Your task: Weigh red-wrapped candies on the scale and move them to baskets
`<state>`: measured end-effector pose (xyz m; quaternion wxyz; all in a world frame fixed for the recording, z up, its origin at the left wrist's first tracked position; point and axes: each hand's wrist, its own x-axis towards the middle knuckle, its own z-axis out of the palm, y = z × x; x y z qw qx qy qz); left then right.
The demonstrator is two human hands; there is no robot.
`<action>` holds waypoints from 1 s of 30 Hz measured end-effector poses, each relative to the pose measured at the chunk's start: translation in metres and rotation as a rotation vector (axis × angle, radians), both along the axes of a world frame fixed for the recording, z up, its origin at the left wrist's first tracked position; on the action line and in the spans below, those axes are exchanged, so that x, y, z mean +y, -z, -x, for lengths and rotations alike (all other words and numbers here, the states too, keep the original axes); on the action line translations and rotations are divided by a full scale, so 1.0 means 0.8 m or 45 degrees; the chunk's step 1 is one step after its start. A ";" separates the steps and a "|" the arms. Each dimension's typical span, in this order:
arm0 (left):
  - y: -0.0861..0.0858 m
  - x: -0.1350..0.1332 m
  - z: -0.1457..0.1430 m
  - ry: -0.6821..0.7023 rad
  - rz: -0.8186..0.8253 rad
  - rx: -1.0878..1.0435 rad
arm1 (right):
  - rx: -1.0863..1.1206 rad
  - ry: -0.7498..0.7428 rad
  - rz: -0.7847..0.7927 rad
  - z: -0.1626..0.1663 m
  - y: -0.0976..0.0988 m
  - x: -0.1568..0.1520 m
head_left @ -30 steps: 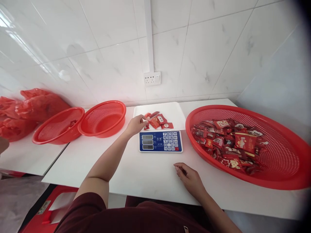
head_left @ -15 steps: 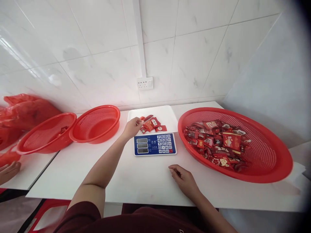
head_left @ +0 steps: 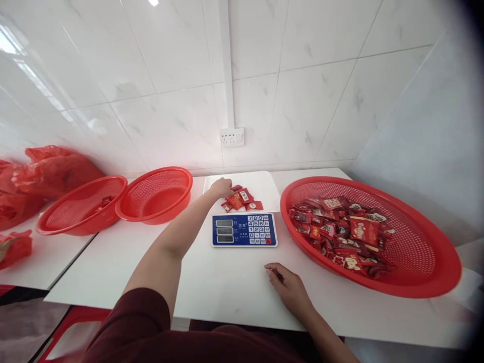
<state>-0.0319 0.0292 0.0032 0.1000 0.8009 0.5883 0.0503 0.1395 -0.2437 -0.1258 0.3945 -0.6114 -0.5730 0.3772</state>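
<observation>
My left hand (head_left: pixel 222 187) is over the white pan (head_left: pixel 266 184) of a scale, at the left side of a small pile of red sachets (head_left: pixel 238 198). Its fingers are bent down and closed, and whatever they hold is hidden behind the hand. In front of the pan is the scale's blue keypad and display panel (head_left: pixel 244 230). My right hand (head_left: pixel 287 285) lies on the white table below the scale, loosely curled with thumb and forefinger close together and nothing seen in it. To its right stands a large red basket (head_left: pixel 427 282) holding many red sachets (head_left: pixel 340 232).
Left of the scale sits a red basket (head_left: pixel 155 201); another red basket (head_left: pixel 83 217) with a few sachets overlaps it. Red plastic bags (head_left: pixel 56 171) are heaped at the far left. Another person's hand (head_left: pixel 4 248) is by a red bag there. A wall socket (head_left: pixel 232 137) is behind.
My left hand has moved farther over the pan, and its fingers have gone down among the sachets at the back left. My right hand stays in place. The view has shifted slightly.
</observation>
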 end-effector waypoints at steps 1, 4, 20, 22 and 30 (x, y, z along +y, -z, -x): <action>-0.001 0.001 -0.002 0.001 0.014 0.013 | 0.004 0.001 -0.003 0.000 -0.001 0.000; -0.004 0.001 0.001 -0.012 0.012 0.014 | 0.000 0.002 -0.005 0.001 -0.003 0.000; -0.077 -0.052 0.215 -0.471 -0.199 -0.114 | -0.015 -0.038 0.042 -0.002 0.007 0.002; -0.067 -0.062 0.199 -0.374 -0.181 -0.141 | -0.020 -0.039 0.048 -0.002 0.006 0.003; 0.014 -0.095 0.056 0.153 -0.071 -0.239 | -0.016 -0.017 0.035 -0.002 0.008 0.000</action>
